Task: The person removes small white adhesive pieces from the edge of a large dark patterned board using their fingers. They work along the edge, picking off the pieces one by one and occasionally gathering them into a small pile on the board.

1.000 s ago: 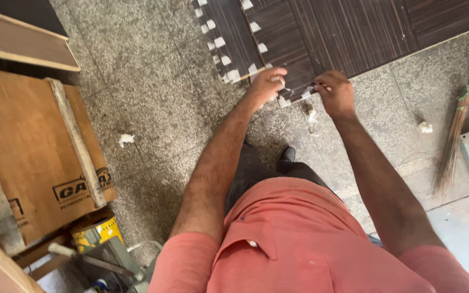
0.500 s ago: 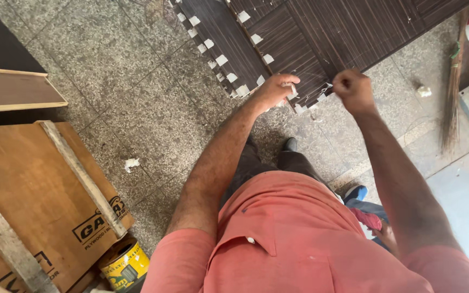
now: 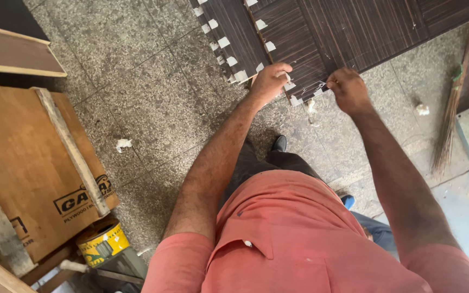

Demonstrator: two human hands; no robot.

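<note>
Speckled stone floor [image 3: 153, 103], bearing plywood sheets [image 3: 23, 163] at your left. Ahead lies the dark striped laminate panel [image 3: 321, 32], a stiff, thin, probably light board with white tabs along its near edge [image 3: 229, 59]; grip it at that edge. Your left hand [image 3: 270, 81] rests there, fingers curled on the edge. Your right hand [image 3: 348, 89] pinches a fine thread, fingers together.

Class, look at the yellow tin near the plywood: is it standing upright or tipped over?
Tipped: the yellow tin lies on its side, beside the plywood board.
</note>
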